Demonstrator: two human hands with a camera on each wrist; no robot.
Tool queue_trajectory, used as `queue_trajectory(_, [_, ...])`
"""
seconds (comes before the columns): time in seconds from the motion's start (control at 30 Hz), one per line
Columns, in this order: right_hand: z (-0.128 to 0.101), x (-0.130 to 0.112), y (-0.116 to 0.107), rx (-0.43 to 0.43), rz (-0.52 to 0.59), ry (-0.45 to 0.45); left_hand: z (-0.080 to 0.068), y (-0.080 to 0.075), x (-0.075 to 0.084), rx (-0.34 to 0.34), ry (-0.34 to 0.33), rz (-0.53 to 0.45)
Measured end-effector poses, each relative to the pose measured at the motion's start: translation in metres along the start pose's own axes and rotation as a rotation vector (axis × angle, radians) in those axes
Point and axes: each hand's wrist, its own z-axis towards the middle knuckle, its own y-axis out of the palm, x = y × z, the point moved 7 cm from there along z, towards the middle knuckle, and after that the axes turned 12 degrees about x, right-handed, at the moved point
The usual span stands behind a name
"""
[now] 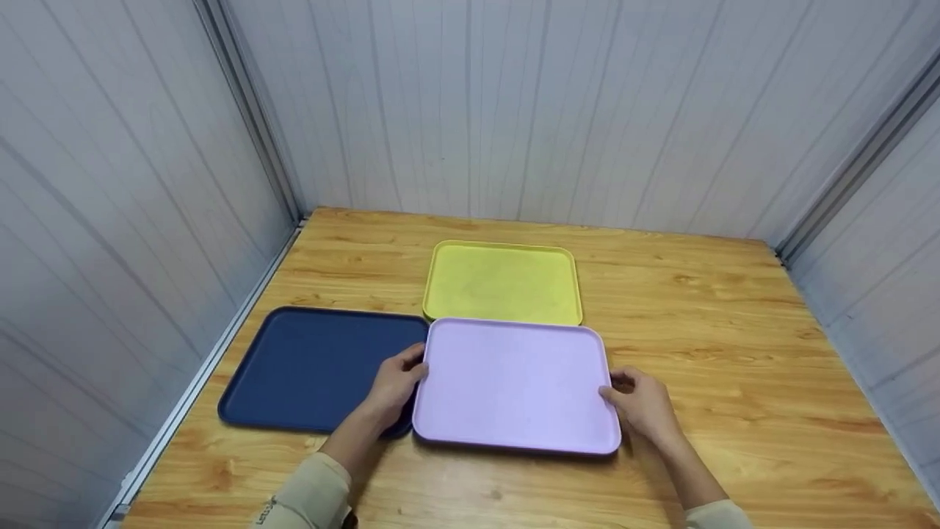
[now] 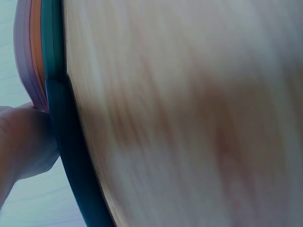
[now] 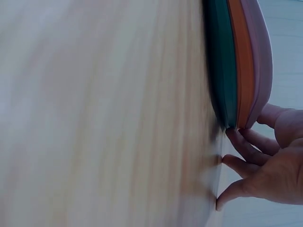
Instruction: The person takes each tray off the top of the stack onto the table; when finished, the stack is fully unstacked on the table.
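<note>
A light purple tray tops a stack in the middle of the table. Beneath it, the right wrist view shows an orange tray and a teal tray, nested closely. At the stack's left edge my left hand grips with the thumb on the purple rim; its other fingers are mostly hidden. My right hand holds the opposite edge, thumb on the purple rim and fingertips at the sides of the lower trays. Some of its fingers point down near the tabletop.
A dark blue tray lies left of the stack, touching or nearly touching it, partly behind my left hand. Behind the stack lies a yellow tray. Pale panelled walls border the wooden table at the back and sides.
</note>
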Motion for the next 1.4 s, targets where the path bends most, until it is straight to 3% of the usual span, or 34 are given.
queue_trajectory(0.4, [0.004, -0.002, -0.006, 0.045, -0.039, 0.011, -0.001, 0.001, 0.001, -0.001, -0.008, 0.032])
queue_trajectory(0.6, [0.005, -0.001, -0.009, 0.045, -0.04, 0.017, -0.002, 0.003, 0.003, -0.016, 0.041, 0.025])
queue_trajectory(0.97, [0.005, 0.006, -0.009, 0.001, 0.096, 0.13, -0.003, 0.002, 0.004, -0.053, 0.082, 0.08])
queue_trajectory(1.1, [0.002, 0.01, -0.007, -0.024, 0.208, 0.193, -0.004, 0.001, 0.007, -0.076, 0.15, 0.144])
queue_trajectory(1.23, [-0.002, 0.014, -0.008, -0.084, 0.307, 0.223, -0.005, 0.002, 0.011, -0.07, 0.232, 0.223])
queue_trajectory(1.4, [-0.007, 0.017, -0.011, -0.171, 0.339, 0.205, -0.006, 0.004, 0.01, -0.07, 0.234, 0.249])
